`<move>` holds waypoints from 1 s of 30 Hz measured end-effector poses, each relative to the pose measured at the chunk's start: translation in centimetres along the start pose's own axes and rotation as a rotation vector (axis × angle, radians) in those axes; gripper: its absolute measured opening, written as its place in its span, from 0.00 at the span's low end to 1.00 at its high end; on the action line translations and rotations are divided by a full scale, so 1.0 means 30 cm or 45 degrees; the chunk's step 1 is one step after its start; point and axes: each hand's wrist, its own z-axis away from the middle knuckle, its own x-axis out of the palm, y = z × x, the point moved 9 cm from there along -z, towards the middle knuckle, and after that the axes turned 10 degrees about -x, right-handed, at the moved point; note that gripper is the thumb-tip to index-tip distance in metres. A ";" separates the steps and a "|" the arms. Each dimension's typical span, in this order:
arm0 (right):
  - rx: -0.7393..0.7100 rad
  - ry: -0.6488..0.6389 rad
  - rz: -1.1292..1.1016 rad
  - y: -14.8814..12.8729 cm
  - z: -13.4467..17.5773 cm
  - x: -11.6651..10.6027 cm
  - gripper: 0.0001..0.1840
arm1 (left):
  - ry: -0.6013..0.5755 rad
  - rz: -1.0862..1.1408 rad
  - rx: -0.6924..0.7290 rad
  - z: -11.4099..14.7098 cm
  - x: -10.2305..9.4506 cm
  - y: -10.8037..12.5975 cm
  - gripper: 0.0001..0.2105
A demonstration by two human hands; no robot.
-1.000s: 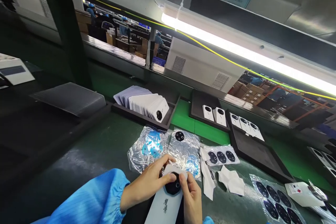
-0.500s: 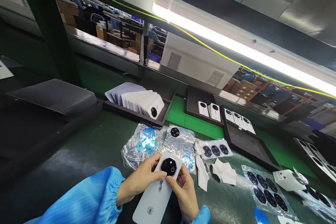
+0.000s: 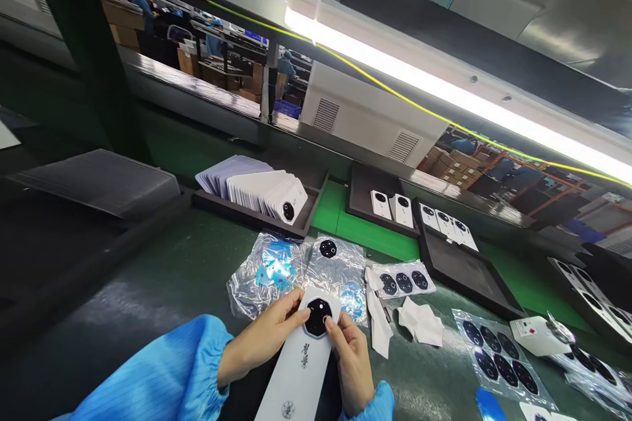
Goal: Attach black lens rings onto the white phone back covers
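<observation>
A white phone back cover (image 3: 295, 378) with a black round camera plate (image 3: 317, 318) near its top is held between my two hands. My left hand (image 3: 266, 335) grips the upper left edge, its thumb lying on the plate's left side. On the upper right edge is my right hand (image 3: 351, 355), its thumb pressed on the plate's right side. Dark lettering and a round emblem mark the cover, whose bottom end runs out of view. Just beyond lie clear plastic bags (image 3: 247, 276) with blue film pieces and a sheet of black camera plates (image 3: 403, 283).
A tray of fanned white covers (image 3: 261, 191) stands at the back. Farther right are dark trays (image 3: 464, 270) with more covers. Crumpled white wipes (image 3: 419, 322), another sheet of black plates (image 3: 498, 358) and a white bottle (image 3: 538, 335) with a metal top lie to the right.
My thumbs have moved from the plate's lower edge to its two sides, the right one upward. The cover has shifted slightly and turned a little more upright. Both hands keep hold.
</observation>
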 end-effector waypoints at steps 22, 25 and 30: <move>-0.114 -0.004 0.213 -0.007 -0.014 -0.013 0.25 | 0.174 -0.147 0.001 -0.022 -0.033 -0.015 0.23; -0.061 -0.004 0.120 -0.022 -0.022 0.000 0.25 | 0.131 -0.126 0.000 -0.024 -0.024 -0.007 0.23; 0.050 0.023 0.058 -0.043 -0.016 0.020 0.25 | 0.073 -0.097 -0.030 -0.012 -0.009 0.000 0.24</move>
